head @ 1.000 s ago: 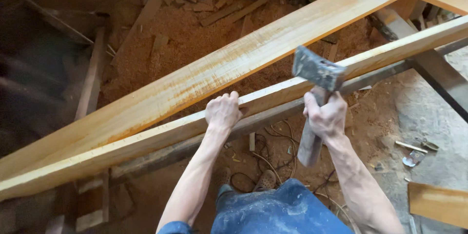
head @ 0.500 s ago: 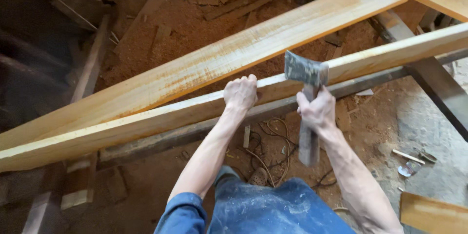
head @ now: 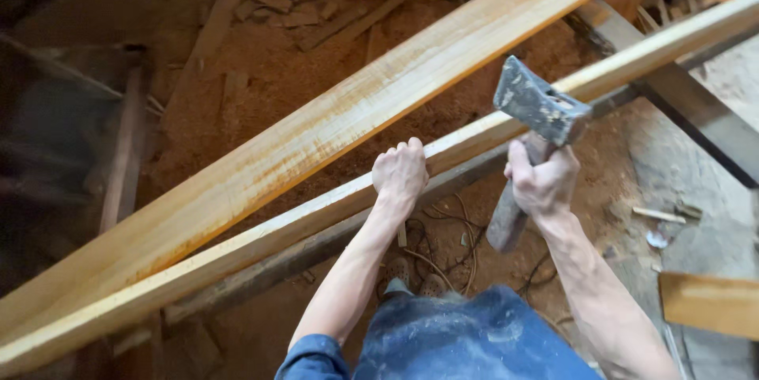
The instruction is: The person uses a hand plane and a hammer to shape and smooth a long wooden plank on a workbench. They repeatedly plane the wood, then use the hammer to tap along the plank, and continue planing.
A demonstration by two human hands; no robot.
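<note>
Behind the right hand (head: 545,182), the axe (head: 540,103) handle is partly hidden.

The floor (head: 261,87) is covered in reddish-brown sawdust — thickest toward the upper middle, where a heap of short wood offcuts (head: 316,0) lies. At right the ground turns to bare grey concrete (head: 711,214) with small debris. The left side sinks into deep shadow — only dim timber frames (head: 118,158) show there.

Open gap between wide plank (head: 332,127) and narrow plank (head: 261,245), sawdust floor (head: 261,87) below, offcut pile (head: 316,0) blocking beyond, cable tangle (head: 443,245) crowding underneath
</note>
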